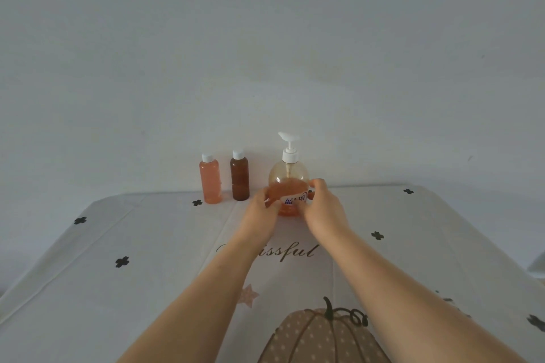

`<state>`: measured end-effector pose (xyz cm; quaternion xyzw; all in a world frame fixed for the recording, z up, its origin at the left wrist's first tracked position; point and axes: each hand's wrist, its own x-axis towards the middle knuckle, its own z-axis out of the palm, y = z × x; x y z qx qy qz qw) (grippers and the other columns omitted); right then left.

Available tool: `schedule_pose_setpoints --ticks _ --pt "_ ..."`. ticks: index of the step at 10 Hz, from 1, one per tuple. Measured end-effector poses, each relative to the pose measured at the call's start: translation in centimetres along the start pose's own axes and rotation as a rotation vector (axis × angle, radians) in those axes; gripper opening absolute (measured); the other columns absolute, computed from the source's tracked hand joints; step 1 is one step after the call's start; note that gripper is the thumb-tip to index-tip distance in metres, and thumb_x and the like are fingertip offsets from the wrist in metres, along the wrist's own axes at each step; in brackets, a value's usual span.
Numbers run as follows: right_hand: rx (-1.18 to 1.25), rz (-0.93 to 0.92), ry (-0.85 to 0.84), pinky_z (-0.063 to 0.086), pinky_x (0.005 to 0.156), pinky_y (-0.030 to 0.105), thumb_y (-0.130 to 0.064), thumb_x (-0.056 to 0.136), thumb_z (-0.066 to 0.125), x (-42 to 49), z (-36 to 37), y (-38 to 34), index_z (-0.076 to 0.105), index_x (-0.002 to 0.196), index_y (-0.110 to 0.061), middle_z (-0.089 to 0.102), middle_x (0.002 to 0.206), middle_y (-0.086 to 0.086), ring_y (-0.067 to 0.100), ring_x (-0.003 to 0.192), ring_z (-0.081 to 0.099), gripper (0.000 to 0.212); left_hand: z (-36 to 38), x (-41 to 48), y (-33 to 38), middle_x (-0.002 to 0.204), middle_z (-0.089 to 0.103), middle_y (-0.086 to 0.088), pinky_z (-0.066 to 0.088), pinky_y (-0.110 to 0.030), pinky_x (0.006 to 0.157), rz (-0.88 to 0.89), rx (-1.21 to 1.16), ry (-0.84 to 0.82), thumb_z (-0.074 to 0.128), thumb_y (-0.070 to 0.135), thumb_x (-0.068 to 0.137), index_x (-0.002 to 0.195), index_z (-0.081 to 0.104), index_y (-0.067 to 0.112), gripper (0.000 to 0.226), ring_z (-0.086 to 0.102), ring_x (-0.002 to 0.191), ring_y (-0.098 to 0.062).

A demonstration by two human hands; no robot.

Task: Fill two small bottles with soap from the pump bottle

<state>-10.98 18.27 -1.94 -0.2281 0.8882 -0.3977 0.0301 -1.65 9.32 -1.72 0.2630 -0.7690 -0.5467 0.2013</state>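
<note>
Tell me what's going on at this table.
A person grips the round pump bottle with both hands, the left hand on its left side and the right hand on its right. The bottle is about half full of orange soap and seems to rest on the tablecloth near the wall. To its left, apart from it, stand the clear small bottle, nearly full of orange liquid, and the brown small bottle. Both are capped and untouched.

pump bottle (289,177): round, clear, about half full of orange soap (287,190), upright | clear small bottle (211,183): orange-filled, white-capped, upright, leftmost | brown small bottle (239,180): white-capped, upright, between them
</note>
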Motion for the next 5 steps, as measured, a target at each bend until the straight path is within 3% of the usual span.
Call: schedule_pose_setpoints --ticks 4,5 --pt "-0.047 0.041 0.0 0.048 0.086 0.033 -0.022 0.104 0.053 0.9 0.1 -0.2 0.048 0.139 -0.012 0.066 0.127 0.011 0.03 0.117 0.063 0.037 0.3 1.1 0.1 0.14 0.056 -0.001 0.034 -0.023 0.088 0.029 0.107 -0.074 0.044 0.013 0.101 0.15 0.031 0.025 0.053 0.051 0.113 -0.012" --pt "-0.031 0.032 -0.009 0.045 0.083 0.031 -0.024 0.104 0.053 0.0 -0.6 0.0 0.046 0.142 -0.013 0.065 0.129 0.011 0.028 0.117 0.062 0.04 0.0 -0.1 1.1 0.148 0.047 -0.005 0.036 -0.025 0.091 0.044 0.154 -0.033 0.044 0.015 0.102 0.154 0.022 0.021 0.057 0.048 0.13 -0.021"
